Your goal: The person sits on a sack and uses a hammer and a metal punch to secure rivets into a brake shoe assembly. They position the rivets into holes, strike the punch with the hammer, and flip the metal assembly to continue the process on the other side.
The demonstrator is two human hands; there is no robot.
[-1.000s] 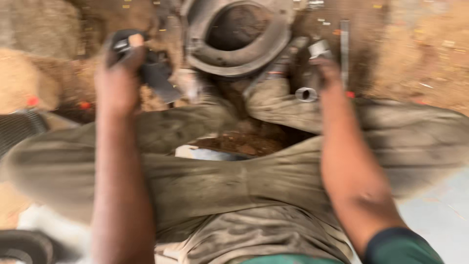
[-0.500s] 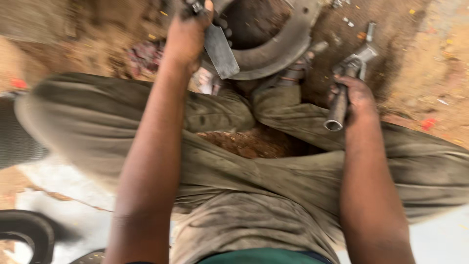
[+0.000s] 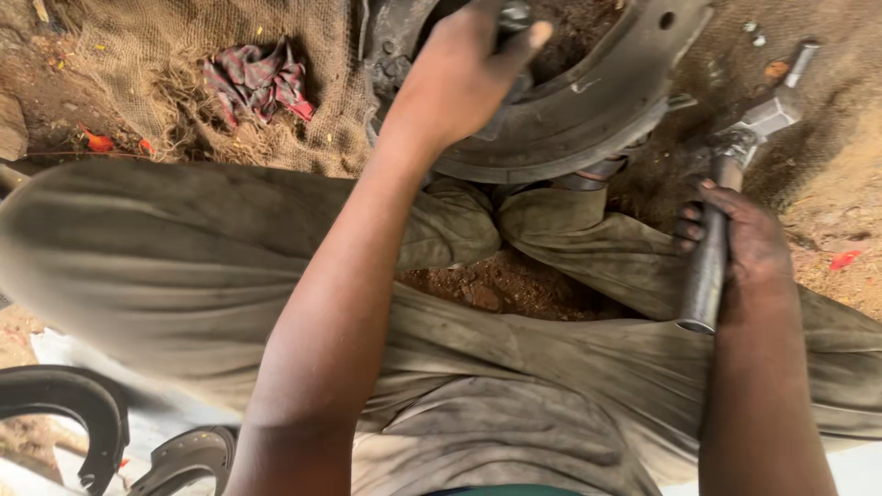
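Observation:
I sit cross-legged on dirt in olive trousers [image 3: 184, 266]. My left hand [image 3: 459, 73] is raised at the top centre, fingers closed round a dark metal tool whose end shows above the knuckles. It hovers over a large curved grey metal part [image 3: 597, 110] that lies in front of my feet. My right hand [image 3: 749, 243] grips the steel pipe handle [image 3: 707, 266] of a hammer, held almost upright at the right, its head [image 3: 767, 115] pointing away from me over the ground.
A red checked rag [image 3: 257, 78] lies on burlap sacking [image 3: 165, 55] at the upper left. Curved black metal pieces [image 3: 73, 409] rest at the lower left by my knee. Small bolts [image 3: 753, 32] and red scraps [image 3: 845, 260] dot the dirt at the right.
My left hand has swung from the left side to above the curved metal part. My right hand has drawn the hammer down and to the right. The view has tilted nearer.

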